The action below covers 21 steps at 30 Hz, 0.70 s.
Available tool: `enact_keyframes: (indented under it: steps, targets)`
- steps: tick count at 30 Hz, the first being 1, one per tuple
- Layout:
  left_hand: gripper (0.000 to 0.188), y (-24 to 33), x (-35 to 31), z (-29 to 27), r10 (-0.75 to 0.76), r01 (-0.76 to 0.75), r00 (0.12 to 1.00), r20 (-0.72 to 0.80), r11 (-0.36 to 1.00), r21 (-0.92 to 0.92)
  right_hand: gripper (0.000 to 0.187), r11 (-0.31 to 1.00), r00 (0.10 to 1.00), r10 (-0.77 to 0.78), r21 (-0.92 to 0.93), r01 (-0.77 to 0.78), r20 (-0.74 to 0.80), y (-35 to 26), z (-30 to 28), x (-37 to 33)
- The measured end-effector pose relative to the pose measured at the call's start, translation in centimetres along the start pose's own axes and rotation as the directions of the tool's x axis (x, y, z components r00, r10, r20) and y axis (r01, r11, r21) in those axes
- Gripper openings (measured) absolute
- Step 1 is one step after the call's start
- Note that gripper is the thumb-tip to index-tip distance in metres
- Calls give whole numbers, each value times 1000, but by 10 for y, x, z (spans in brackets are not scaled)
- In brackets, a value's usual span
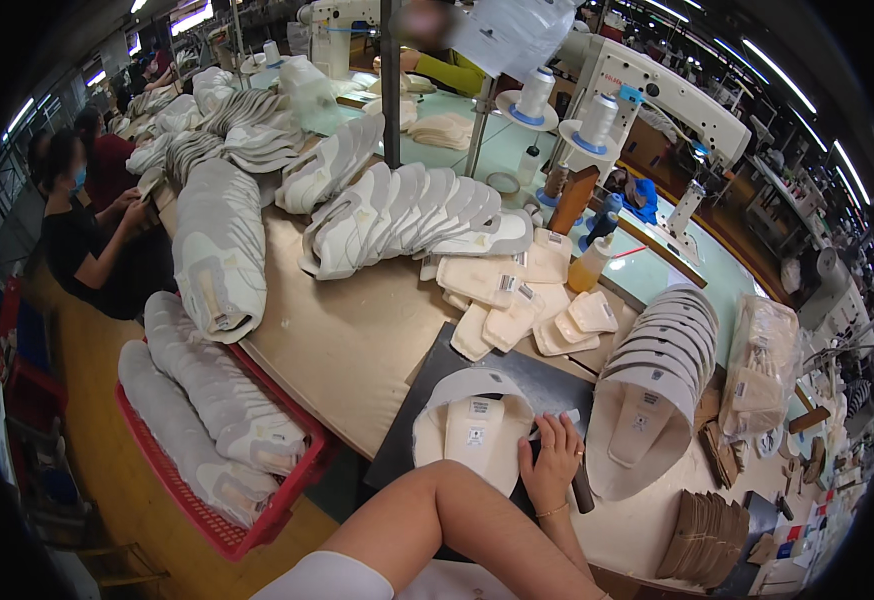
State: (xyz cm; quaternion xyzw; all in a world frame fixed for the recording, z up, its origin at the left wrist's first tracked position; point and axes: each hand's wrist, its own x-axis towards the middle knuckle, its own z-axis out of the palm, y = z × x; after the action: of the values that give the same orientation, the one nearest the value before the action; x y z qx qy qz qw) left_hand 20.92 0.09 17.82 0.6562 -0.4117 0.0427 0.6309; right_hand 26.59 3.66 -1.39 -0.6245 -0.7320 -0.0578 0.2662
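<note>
My right hand (552, 460), with a ring and a bracelet, lies palm down at the right edge of a pale shoe upper (473, 388). Its fingers are stretched and slightly apart, and its thumb is beside the upper. Along its outer side lies a dark rod-like handle (582, 490); whether the fingers touch it is unclear. The upper, with a cream lining and printed label inside, rests on a black board (412, 410). My left arm is bent across the lower edge, in a white sleeve; its hand is out of view.
A nested row of uppers (642, 430) stands on the right. Cream padded pieces (497, 280) are piled behind the board. Grey-white uppers (397, 215) line the far table; more fill a red crate (247, 540) at left. A sewing machine (657, 90) and co-workers are farther back.
</note>
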Motion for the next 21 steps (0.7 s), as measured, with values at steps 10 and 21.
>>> enact_keyframes:
  steps: [10, 21]
  targets:
    - [55, -10, -1, 1, -41, 42, 998, 41, 999, -3, 42, 1000, 1000, 15, 8, -15, -11, -1, -1, 1]
    - [55, -11, -7, 3, -143, 141, 988, 55, 989, 51, 38, 1000, 1000, 10, 0, -10, 0, 1, -1, 1]
